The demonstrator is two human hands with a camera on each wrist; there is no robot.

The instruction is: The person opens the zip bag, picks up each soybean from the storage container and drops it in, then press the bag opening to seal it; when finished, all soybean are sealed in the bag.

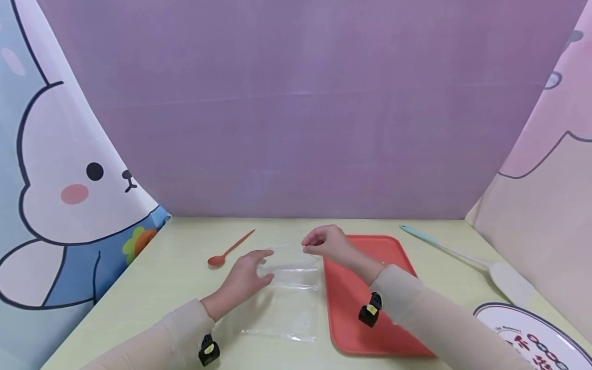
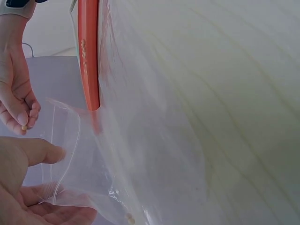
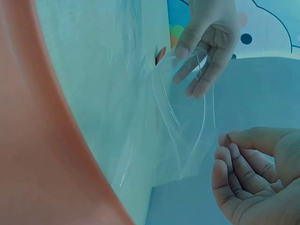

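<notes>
A clear plastic zip bag [image 1: 289, 303] lies on the table, its mouth raised and spread. My left hand [image 1: 245, 277] holds the mouth at its left side, thumb and fingers curved around the edge, as the right wrist view shows. My right hand [image 1: 330, 244] is just beyond the mouth on the right. Its thumb and fingertips pinch a small tan bean [image 2: 24, 127], seen in the left wrist view. Another tan bean [image 2: 130, 218] shows low in the bag. Several similar beans [image 2: 83, 54] are on the red tray [image 1: 349, 324].
A red spoon [image 1: 216, 261] lies at the back left of the table. To the right of the tray, a white spatula [image 1: 509, 282] with a turquoise handle lies slanted. A white plate with printed lettering [image 1: 513, 321] is at the front right. A purple backdrop [image 1: 300, 128] stands behind.
</notes>
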